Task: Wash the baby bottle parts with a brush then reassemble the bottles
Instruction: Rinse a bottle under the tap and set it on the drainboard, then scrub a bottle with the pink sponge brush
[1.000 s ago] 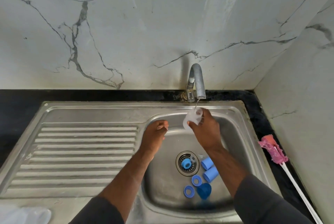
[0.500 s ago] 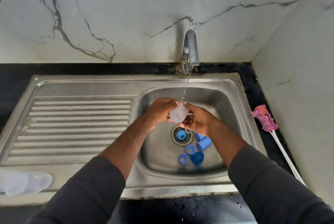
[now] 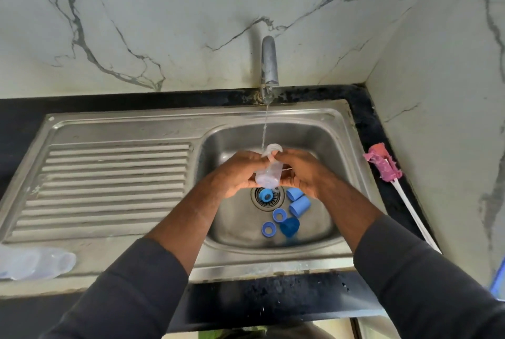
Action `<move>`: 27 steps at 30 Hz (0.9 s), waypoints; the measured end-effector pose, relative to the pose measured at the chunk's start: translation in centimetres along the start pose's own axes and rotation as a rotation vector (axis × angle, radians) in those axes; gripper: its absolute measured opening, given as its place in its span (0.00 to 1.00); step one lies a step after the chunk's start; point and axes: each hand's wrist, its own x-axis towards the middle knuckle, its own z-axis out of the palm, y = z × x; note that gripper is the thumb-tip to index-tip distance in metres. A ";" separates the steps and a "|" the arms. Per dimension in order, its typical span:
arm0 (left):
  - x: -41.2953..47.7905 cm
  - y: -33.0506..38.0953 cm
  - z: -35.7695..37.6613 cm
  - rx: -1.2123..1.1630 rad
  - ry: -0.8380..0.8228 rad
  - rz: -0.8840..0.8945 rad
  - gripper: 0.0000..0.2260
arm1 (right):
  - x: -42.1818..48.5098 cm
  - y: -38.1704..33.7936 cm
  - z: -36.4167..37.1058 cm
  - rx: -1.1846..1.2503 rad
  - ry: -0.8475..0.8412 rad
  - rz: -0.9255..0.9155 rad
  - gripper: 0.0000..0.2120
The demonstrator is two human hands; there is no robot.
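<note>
Since a second ago: brought down from the spout and taken into both hands. Since half a second ago: turned, neck now up and tipped away toward the falling water.

Grips the clear bottle (image 3: pixel 269 177) from both sides, just above the drain (image 3: pixel 269 203): left hand (image 3: pixel 237 174) curled round its left wall, right hand (image 3: pixel 306 172) curled round its right. Meets the thin stream (image 3: pixel 264 128) from the tap (image 3: pixel 269 62) at or just beside the open neck; cannot tell whether into the mouth or down the outside.

No brush (image 3: pixel 382 165) in either hand: well apart on the dark counter (image 3: pixel 366 131), right of the sink (image 3: pixel 322 142), pink head toward the wall.

Loose on the basin floor below: blue ring (image 3: pixel 265 195) on the drain, two light blue caps (image 3: pixel 300 206) beside it, two more rings (image 3: pixel 279 215) and a darker blue cap (image 3: pixel 289 226) nearer the front. More clear parts (image 3: pixel 35 263) at the near left edge of the drainboard (image 3: pixel 117 174).

Judged risks: likely to slip, being wet, smooth and tilted, if gripped too lightly or twisted fast; would then land on the blue parts and scatter them. Might splash over the front rim if tipped further under the stream. Might stay unclean inside if only rinsed, with the brush untouched. Could slow the draining, with that ring over the strainer.
</note>
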 end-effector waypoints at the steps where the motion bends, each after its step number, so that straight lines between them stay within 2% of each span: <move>1: -0.2 -0.4 0.4 0.017 -0.042 0.025 0.14 | -0.5 0.2 -0.4 -0.023 -0.011 -0.040 0.11; 3: -0.4 -1.2 1.5 0.025 -0.048 0.094 0.15 | -1.6 0.9 -1.2 -0.099 0.010 -0.100 0.14; 5: -0.5 -1.8 3.0 -0.024 0.000 0.147 0.16 | -2.5 1.6 -2.2 -0.296 0.096 -0.161 0.18; 8: -0.2 -2.0 5.9 -0.088 0.024 0.173 0.09 | -3.5 3.2 -4.2 -0.626 0.283 -0.251 0.28; 12: 0.5 -1.7 10.7 -0.074 -0.019 0.146 0.05 | -5.8 4.4 -8.5 -0.803 0.599 -0.349 0.18; 14: 0.7 -1.5 12.6 -0.045 -0.050 0.133 0.05 | -7.3 4.7 -10.9 -0.880 0.735 -0.351 0.17; 17: 1.0 -1.1 15.0 -0.031 -0.108 0.080 0.11 | -9.1 5.6 -15.4 -1.097 0.941 -0.285 0.16; 19: 1.0 -1.0 15.1 -0.039 -0.125 0.061 0.16 | -9.7 5.7 -17.0 -1.129 0.968 -0.190 0.13; 22: 1.0 -1.3 15.5 -0.096 -0.111 0.048 0.15 | -10.5 6.4 -18.5 -1.223 0.937 -0.032 0.09; 25: 0.6 -1.3 14.8 -0.151 -0.103 0.066 0.11 | -10.6 7.1 -19.3 -1.298 0.920 -0.031 0.07; 27: 0.5 -1.3 13.8 -0.200 -0.100 0.079 0.13 | -10.5 6.9 -19.3 -1.311 0.921 -0.058 0.06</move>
